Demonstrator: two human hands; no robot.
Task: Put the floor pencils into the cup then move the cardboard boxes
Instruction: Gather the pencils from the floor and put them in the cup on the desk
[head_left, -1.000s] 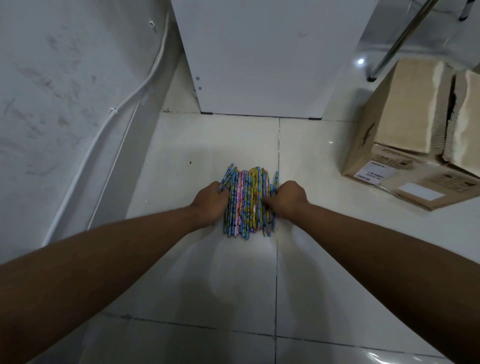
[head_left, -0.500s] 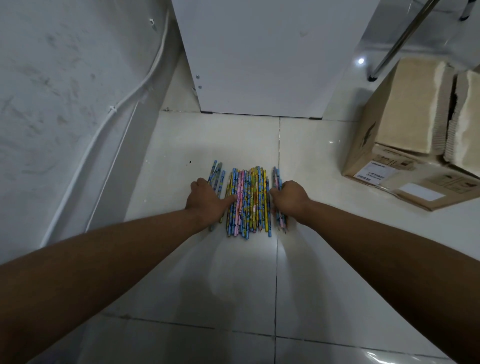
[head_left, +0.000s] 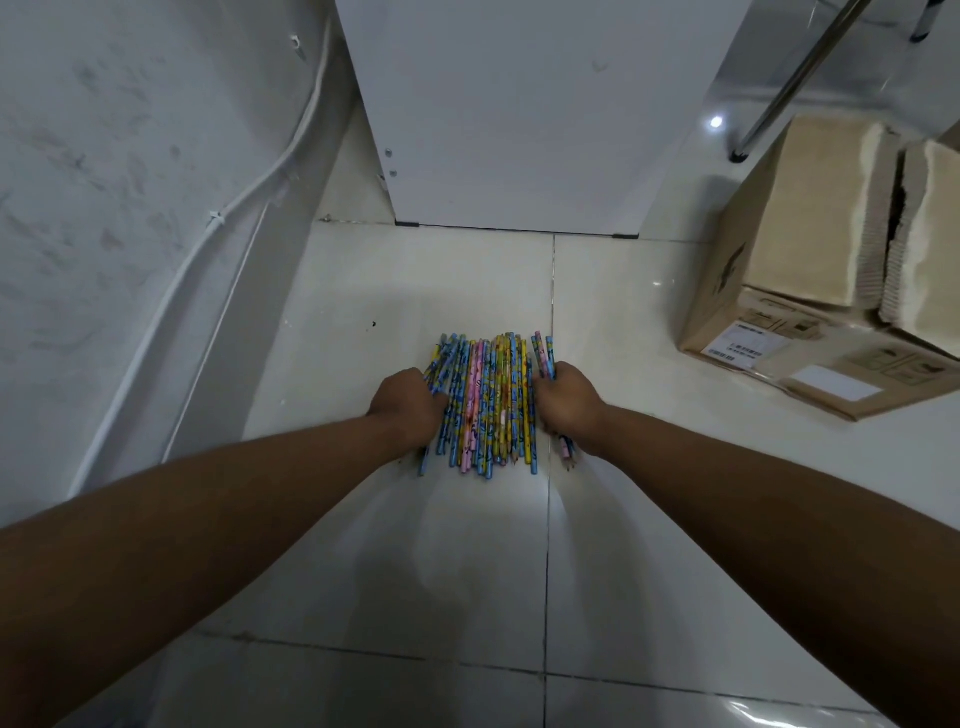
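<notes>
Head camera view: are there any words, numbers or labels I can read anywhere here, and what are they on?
Nothing here reads clearly.
The white sticker on the cardboard box: barcode and lines of print, too blurred to read.
The second sticker on the same box: looks blank.
The printed symbols on the box: too small to make out.
The pencils: coloured patterns, no legible words.

"What is at the back?"
"A big flat white cabinet (head_left: 519, 114). It stands on the shiny white tile floor (head_left: 415, 571)."
"And on the left?"
"A rough grey wall (head_left: 104, 156). A thin white cable (head_left: 217, 221) runs down it."
"And top right?"
"A slanted shiny metal pole (head_left: 789, 88), with its foot on the floor."
</notes>
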